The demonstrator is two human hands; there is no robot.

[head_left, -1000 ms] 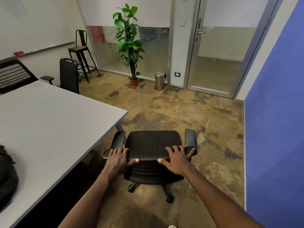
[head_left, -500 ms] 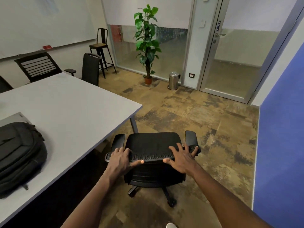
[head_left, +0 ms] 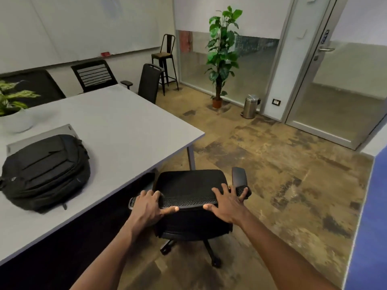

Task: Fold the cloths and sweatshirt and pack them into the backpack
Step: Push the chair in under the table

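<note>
Left hand (head_left: 147, 208) and right hand (head_left: 227, 203) both grip the top edge of the office chair (head_left: 189, 185) backrest. Backpack (head_left: 45, 171) lies flat on surface (head_left: 125, 126), left of chair; left hand nearer. No cloths visible.

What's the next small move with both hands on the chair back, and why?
Probably let go of the chair and turn left to the backpack. Both the left hand and the right hand grip the chair's backrest, its seat is partly under the table, and the backpack lies apparently closed on the table. No cloths or sweatshirt are in view, so those need finding first.
</note>
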